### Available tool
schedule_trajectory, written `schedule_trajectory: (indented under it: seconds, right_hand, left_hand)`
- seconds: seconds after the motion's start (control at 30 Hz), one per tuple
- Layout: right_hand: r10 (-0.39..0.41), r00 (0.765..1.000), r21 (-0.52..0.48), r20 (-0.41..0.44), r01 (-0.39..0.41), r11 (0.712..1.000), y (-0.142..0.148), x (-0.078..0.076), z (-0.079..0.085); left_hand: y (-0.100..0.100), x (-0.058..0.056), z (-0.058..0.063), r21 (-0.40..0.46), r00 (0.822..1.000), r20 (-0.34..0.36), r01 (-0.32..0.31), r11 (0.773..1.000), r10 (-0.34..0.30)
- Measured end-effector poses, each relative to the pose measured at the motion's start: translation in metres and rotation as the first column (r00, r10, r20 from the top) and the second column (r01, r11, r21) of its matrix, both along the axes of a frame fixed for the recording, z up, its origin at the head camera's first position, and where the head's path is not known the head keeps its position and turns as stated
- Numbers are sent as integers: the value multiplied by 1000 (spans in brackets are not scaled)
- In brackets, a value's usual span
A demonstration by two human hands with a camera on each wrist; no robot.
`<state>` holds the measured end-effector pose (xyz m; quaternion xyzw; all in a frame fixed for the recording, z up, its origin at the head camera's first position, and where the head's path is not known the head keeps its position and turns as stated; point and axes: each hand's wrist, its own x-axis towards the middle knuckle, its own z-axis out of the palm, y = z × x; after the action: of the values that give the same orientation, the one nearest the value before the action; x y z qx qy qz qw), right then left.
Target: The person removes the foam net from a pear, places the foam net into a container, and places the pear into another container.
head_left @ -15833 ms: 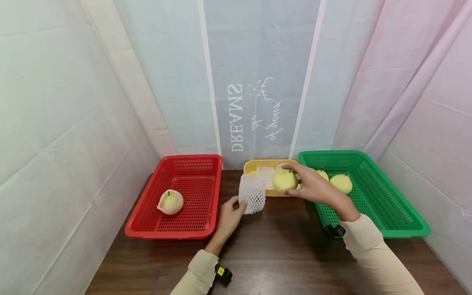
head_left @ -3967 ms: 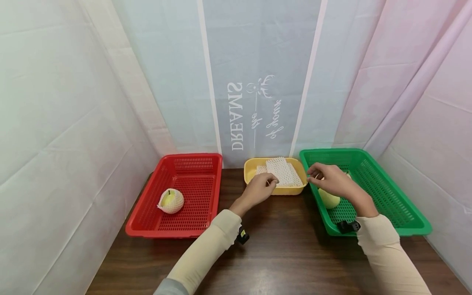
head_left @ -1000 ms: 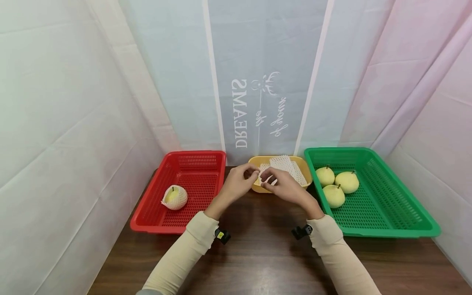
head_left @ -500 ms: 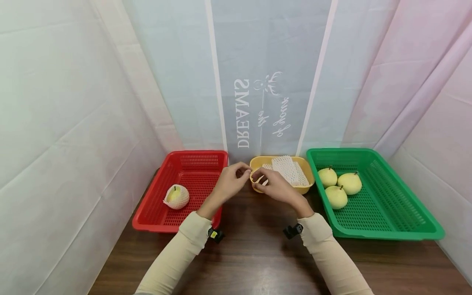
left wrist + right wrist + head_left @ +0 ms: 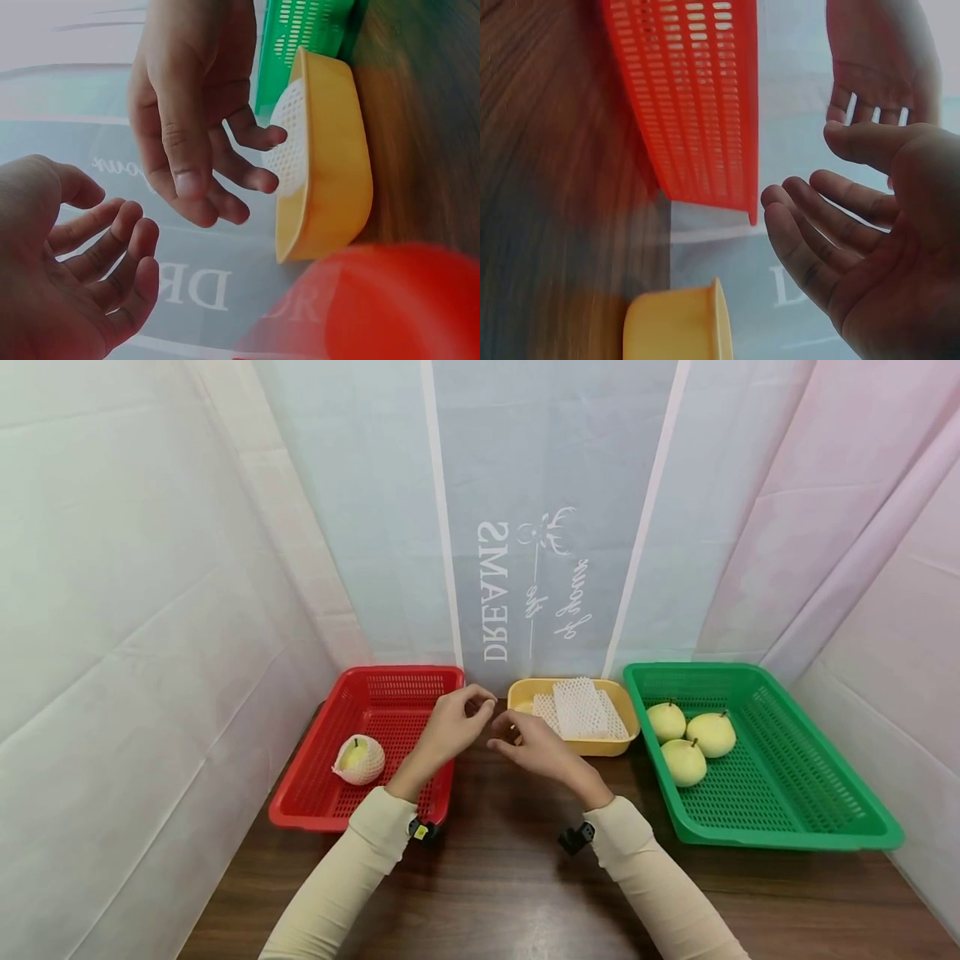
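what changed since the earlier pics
Three bare pears now lie in the green basket; the right hand has let go of the one it held. Foam nets lie in the yellow tray, and the left hand no longer holds one. Both hands then moved left from the tray, toward the red basket. The net-wrapped pear there stayed put.

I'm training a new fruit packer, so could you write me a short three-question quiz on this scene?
1. How many bare pears lie in the green basket?

2. True or false: the left hand is gripping a pear.

3. Where is the netted pear?
A: in the yellow tray
B: in the red basket
C: on the bare table

Key:
1. Three.
2. False; it holds nothing.
3. B.
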<state>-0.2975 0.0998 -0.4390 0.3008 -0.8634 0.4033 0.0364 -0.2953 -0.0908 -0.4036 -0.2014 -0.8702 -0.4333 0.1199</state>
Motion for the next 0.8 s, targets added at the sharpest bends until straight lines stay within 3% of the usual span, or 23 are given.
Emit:
schedule_trajectory:
  seconds: [0.8]
  right_hand:
    - [13, 998, 1, 69, -13, 1000, -32, 0, -8]
  left_hand:
    - [-31, -5, 7, -36, 999, 18, -28, 999, 29]
